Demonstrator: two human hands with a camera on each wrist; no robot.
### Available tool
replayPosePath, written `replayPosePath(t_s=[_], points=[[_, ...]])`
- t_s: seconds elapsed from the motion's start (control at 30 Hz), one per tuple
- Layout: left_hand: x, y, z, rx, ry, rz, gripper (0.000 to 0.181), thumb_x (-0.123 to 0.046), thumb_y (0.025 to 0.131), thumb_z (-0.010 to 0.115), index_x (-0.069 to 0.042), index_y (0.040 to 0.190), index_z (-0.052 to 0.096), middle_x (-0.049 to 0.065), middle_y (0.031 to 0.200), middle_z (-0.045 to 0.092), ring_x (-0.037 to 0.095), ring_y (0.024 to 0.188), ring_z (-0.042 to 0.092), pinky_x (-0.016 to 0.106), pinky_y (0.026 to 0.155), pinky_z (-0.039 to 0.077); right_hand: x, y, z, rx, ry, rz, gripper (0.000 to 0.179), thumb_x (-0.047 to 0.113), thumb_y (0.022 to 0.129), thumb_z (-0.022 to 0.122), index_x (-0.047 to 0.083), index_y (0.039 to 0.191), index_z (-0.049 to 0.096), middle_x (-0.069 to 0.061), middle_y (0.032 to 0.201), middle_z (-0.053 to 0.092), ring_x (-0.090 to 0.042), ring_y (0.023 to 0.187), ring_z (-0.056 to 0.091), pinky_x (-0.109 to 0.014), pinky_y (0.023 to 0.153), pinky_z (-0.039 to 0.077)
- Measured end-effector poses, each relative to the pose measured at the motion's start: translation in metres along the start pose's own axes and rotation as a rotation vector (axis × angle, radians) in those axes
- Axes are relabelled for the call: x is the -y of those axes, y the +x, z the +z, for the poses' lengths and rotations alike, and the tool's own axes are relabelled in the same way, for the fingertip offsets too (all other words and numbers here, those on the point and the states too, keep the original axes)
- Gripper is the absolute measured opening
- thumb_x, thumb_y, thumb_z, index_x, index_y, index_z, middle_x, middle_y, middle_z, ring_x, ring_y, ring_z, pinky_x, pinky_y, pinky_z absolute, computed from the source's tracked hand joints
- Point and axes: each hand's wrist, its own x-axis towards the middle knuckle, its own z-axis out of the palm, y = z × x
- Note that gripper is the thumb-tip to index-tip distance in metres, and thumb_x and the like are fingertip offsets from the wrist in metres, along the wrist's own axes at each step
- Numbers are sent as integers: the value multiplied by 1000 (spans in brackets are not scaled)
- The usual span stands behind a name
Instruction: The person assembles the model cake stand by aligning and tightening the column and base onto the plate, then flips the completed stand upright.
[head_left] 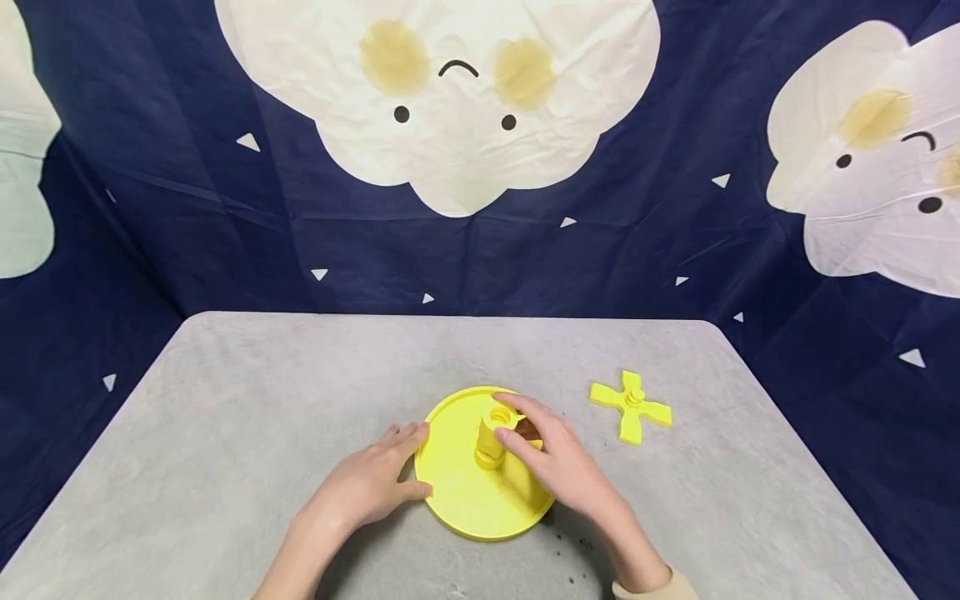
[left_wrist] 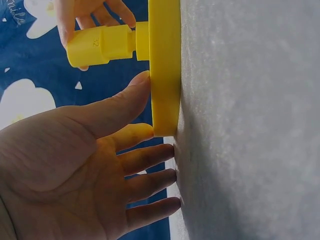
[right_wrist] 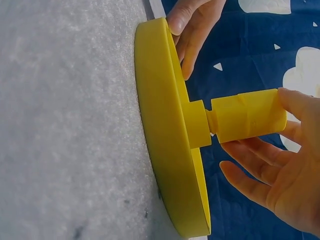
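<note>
left hand [head_left: 367, 483]: fingers spread at round yellow tray [head_left: 453, 496] rim, likely bracing it | right hand [head_left: 562, 467]: fingers pinching yellow cylinder [head_left: 489, 437] above tray's central stub [right_wrist: 199, 125], seemingly for alignment | tray roughly midway between worktop [head_left: 262, 417] side edges | yellow cross [head_left: 632, 407] nearer right edge, untouched

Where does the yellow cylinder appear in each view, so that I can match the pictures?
Head: the yellow cylinder is below centre.
Left wrist: the yellow cylinder is upper left, sideways.
Right wrist: the yellow cylinder is right of centre, sideways.
Shared landmark: the round yellow tray.
</note>
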Motion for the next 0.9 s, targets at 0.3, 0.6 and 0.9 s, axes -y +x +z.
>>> replayPosePath(t_s=[0.3, 0.6, 0.9], points=[[-1, 0, -1, 7, -3, -6, 76, -41, 82, 70, -15, 146, 37, 6, 151, 38, 31, 142, 31, 53, 113, 31, 2, 0, 0, -20, -38, 15, 44, 55, 89, 53, 49, 131, 43, 17, 135, 52, -1, 106, 58, -33, 92, 54], [0, 0, -1, 19, -14, -18, 77, -41, 81, 71, -16, 146, 37, 5, 151, 38, 31, 142, 30, 54, 113, 32, 2, -1, -1, 64, -18, -59, 45, 43, 98, 44, 39, 143, 36, 24, 144, 39, -2, 127, 47, -34, 100, 50], [-1, -1, -2, 3, -22, -8, 76, -39, 81, 71, -15, 145, 38, 6, 151, 38, 32, 142, 30, 54, 113, 31, 1, 0, 1, 29, 31, -49, 38, 44, 96, 49, 42, 133, 45, 18, 132, 53, -2, 113, 55, -29, 94, 53]])
